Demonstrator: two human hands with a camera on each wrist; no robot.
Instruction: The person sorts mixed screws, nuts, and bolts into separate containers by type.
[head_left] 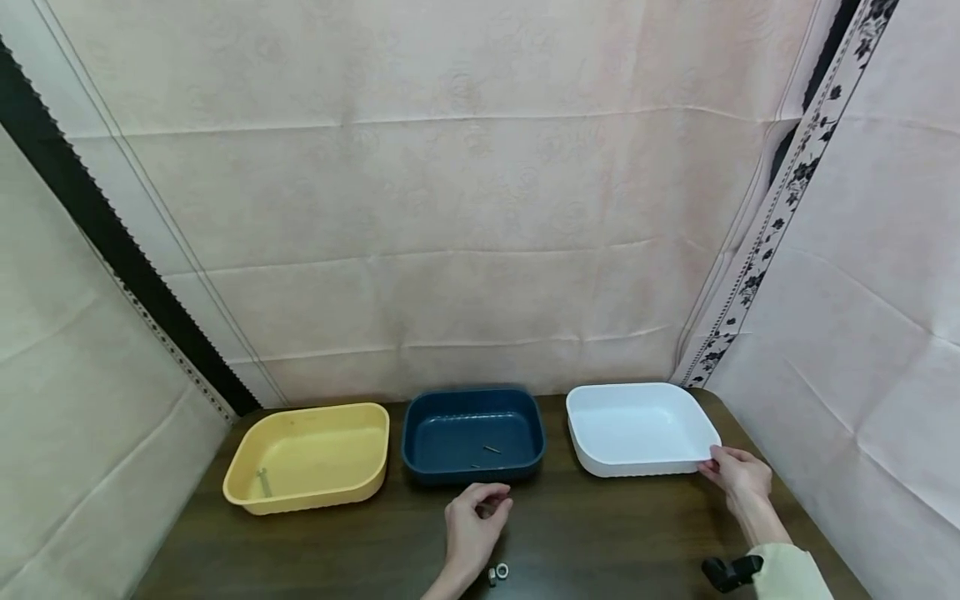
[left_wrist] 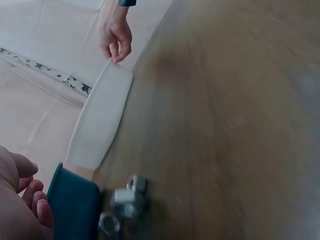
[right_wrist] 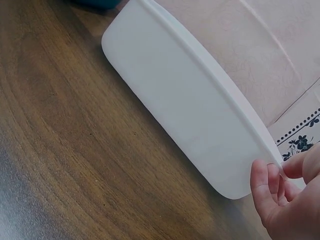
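Observation:
My right hand [head_left: 738,477] pinches the near right corner of the white tray [head_left: 645,462] between thumb and fingers; the right wrist view shows the thumb at the rim. My left hand [head_left: 476,525] hovers just in front of the dark blue tray [head_left: 474,477], fingers loosely curled, with nothing visible in them. Inside the blue tray lie a small screw [head_left: 491,449] and another thin piece. Beside the left wrist, on the wooden table, are metal nuts [head_left: 502,571], three of them visible as nuts [left_wrist: 127,202] in the left wrist view.
A yellow tray [head_left: 307,502] stands at the left with a bolt [head_left: 264,482] in it. The trays are in a row along the back of the brown table [head_left: 600,533]. Pale cloth [head_left: 465,208] hangs behind and on both sides.

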